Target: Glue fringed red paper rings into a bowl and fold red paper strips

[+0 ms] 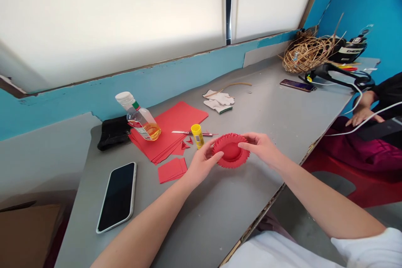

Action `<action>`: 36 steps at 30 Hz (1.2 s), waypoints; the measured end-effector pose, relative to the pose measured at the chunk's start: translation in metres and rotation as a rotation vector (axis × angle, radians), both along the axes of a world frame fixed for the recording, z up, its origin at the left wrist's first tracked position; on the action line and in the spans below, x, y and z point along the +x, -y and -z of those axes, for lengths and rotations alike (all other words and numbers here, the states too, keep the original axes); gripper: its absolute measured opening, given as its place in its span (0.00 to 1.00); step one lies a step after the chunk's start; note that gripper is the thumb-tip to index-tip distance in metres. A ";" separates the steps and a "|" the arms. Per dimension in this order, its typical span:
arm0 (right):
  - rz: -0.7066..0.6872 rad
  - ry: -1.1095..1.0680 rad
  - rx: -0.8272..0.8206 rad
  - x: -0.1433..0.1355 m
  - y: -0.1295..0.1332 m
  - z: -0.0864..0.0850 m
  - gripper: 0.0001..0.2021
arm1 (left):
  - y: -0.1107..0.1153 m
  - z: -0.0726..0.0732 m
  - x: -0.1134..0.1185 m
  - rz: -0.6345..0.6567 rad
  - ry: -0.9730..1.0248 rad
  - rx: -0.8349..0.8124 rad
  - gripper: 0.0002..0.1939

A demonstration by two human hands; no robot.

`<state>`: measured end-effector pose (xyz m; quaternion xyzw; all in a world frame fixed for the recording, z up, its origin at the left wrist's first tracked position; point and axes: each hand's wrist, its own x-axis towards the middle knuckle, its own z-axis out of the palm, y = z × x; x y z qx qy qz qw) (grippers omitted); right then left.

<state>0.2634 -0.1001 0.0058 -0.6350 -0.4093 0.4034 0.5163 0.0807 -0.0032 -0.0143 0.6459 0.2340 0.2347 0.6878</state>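
Note:
A round red folded-paper piece (231, 153) with a spiky rim and a hollow centre is held between both hands above the grey table. My left hand (204, 160) grips its left edge, thumb on the near side. On the right edge, my right hand (258, 146) has its thumb over the rim and its fingers behind. Just beyond my left hand stands a yellow glue stick (197, 136). Small folded red pieces (184, 145) and a stack of red paper rectangles (172, 170) lie to the left, with a craft knife (188, 133) behind them.
Large red sheets (180, 113) lie under a tilted bottle (143, 121). A phone (117, 197) is at left, white gloves (220, 101) behind. Farther right are another phone (297, 85), woven strips (306, 54) and a black device (339, 76). A person's hand (361, 113) shows at right.

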 end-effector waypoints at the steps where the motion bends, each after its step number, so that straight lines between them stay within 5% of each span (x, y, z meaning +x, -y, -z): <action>1: -0.019 0.024 0.000 -0.002 0.001 -0.002 0.13 | 0.000 -0.002 -0.001 -0.003 -0.003 0.046 0.29; 7: -0.049 0.234 0.081 -0.018 0.007 -0.011 0.12 | 0.004 -0.016 -0.009 -0.043 -0.053 0.457 0.17; 11: -0.070 0.246 0.128 -0.016 0.011 -0.009 0.24 | 0.006 -0.019 -0.012 -0.063 0.007 0.600 0.14; 18: -0.050 0.408 0.208 -0.006 0.012 -0.010 0.10 | 0.005 -0.026 -0.015 -0.099 0.023 0.598 0.15; 23: -0.045 0.558 0.312 -0.007 0.009 -0.013 0.10 | -0.002 -0.035 -0.018 -0.096 -0.125 0.656 0.20; 27: -0.062 0.440 0.239 0.009 0.011 -0.017 0.15 | -0.003 -0.037 -0.018 -0.097 -0.143 0.653 0.17; 29: 0.034 0.289 0.246 0.029 0.011 -0.017 0.23 | -0.003 -0.037 -0.018 -0.135 -0.152 0.642 0.16; 32: 0.524 0.056 0.412 0.054 0.005 -0.016 0.29 | -0.004 -0.037 -0.018 -0.180 -0.141 0.619 0.14; 33: 0.542 0.009 0.411 0.056 0.001 -0.016 0.29 | -0.004 -0.037 -0.017 -0.187 -0.124 0.599 0.13; 36: 0.106 -0.055 0.345 0.036 -0.013 -0.019 0.27 | -0.006 -0.036 -0.015 -0.222 0.001 0.441 0.12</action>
